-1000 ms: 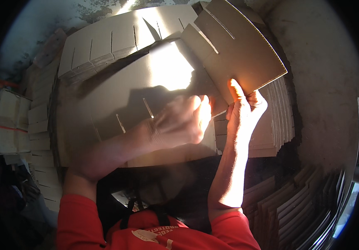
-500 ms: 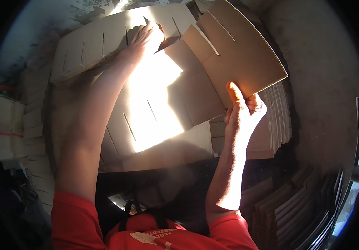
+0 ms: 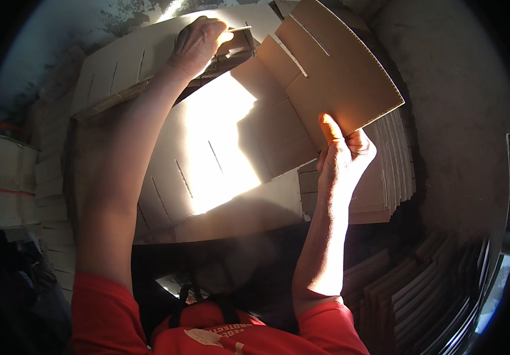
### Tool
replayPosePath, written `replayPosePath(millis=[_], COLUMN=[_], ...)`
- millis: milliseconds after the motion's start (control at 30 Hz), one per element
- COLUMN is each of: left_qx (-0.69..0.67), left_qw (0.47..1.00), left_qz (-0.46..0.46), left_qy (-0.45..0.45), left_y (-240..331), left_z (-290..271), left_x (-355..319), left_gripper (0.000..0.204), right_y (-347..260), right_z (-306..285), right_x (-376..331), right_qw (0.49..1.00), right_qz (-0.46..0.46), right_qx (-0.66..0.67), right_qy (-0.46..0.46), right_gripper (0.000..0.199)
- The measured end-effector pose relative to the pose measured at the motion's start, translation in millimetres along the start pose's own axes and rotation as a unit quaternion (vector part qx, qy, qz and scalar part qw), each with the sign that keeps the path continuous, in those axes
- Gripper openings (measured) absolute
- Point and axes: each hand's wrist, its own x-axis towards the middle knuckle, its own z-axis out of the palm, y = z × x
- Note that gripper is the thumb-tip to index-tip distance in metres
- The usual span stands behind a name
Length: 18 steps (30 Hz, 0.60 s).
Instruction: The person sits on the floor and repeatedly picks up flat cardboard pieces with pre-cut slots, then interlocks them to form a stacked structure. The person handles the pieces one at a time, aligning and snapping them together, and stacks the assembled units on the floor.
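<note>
My right hand grips the near edge of a brown cardboard sheet, thumb on top and fingers beneath. This sheet is tilted up and has long slots cut into it. At the far side, my left hand is closed, thumb and fingers pinching a cardboard flap seen almost edge-on. Between the hands lies a flat slotted cardboard sheet, partly washed out by bright sunlight. Whether it joins the brown sheet, I cannot tell.
A far row of slotted cardboard stands beyond my left forearm. Stacked cardboard sheets lie at the right, with more upright sheets at the lower right. Bundled pale cardboard with a red band sits at the left.
My left hand has turned and risen slightly, lifting a cardboard flap at the far row. The right hand and its brown sheet have shifted only slightly left.
</note>
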Motion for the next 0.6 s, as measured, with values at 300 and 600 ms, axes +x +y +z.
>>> replayPosePath(millis=[300,600], left_qx=[0.245,0.192], left_qw=[0.953,0.963], left_qz=[0.176,0.191], left_qy=[0.024,-0.002], left_y=[39,70], left_z=[-23,-34], left_x=[14,3], left_gripper=[0.009,0.015], right_y=[-2,-4], right_z=[-2,-1], right_x=[-2,-4], right_qw=[1.0,0.999], right_qz=[-0.004,-0.004], right_qx=[0.019,-0.008], right_qy=[-0.022,-0.039], right_gripper=[0.006,0.007])
